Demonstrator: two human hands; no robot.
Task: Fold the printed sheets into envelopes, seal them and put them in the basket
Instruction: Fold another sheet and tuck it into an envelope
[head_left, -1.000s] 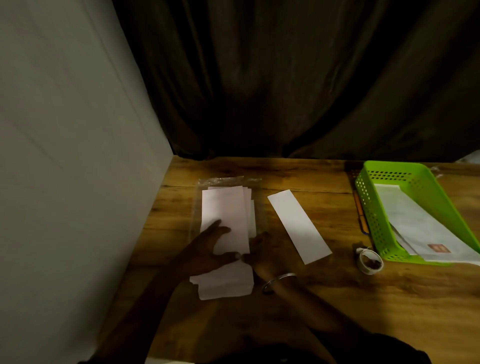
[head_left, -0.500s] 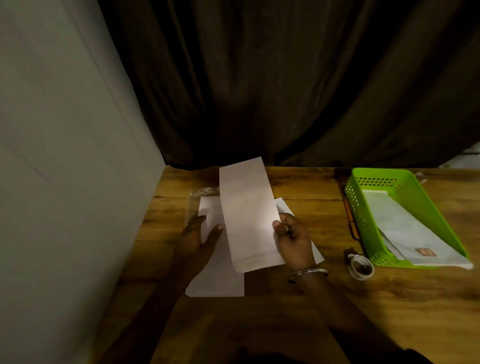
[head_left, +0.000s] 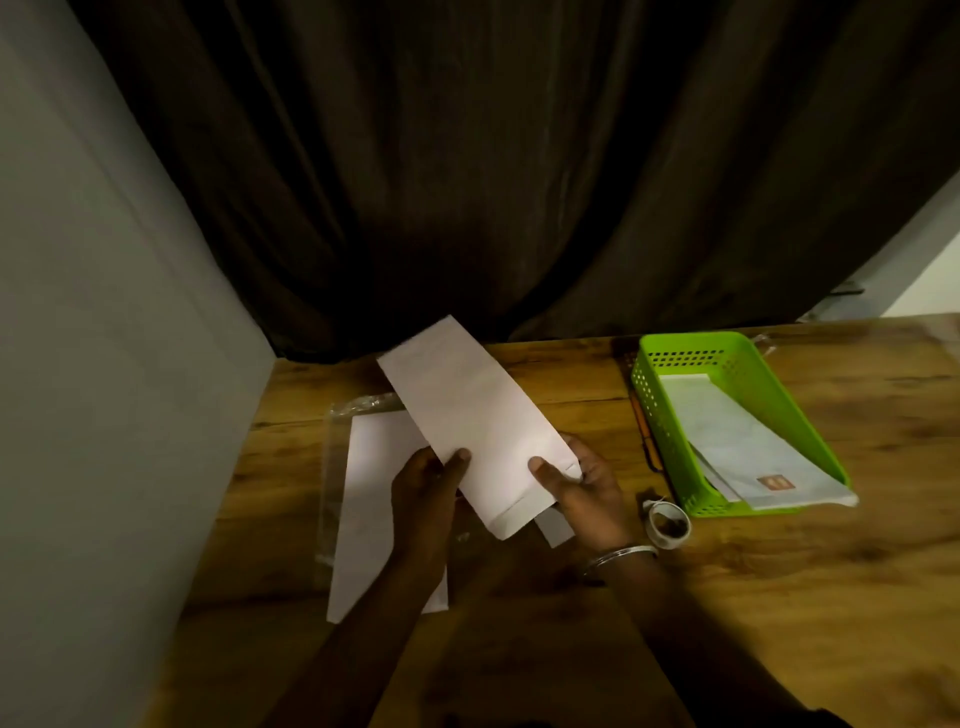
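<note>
Above brown wooden table (head_left: 779, 597): long white paper envelope (head_left: 467, 415), pinched by left hand (head_left: 426, 496) and right hand (head_left: 584, 493), partly hiding flat white sheets (head_left: 374, 493). Right: green perforated plastic basket (head_left: 660, 415), white tape roll (head_left: 649, 522) just beside.

envelope (head_left: 467, 431): plain white, faint pink cast. basket (head_left: 670, 415): bright green, rows of small holes. Orange-red square mark (head_left: 775, 482) on pale paper inside. desk (head_left: 779, 597): brown wood grain. curtain (head_left: 467, 182): dark brown. wall (head_left: 104, 364): grey.
</note>
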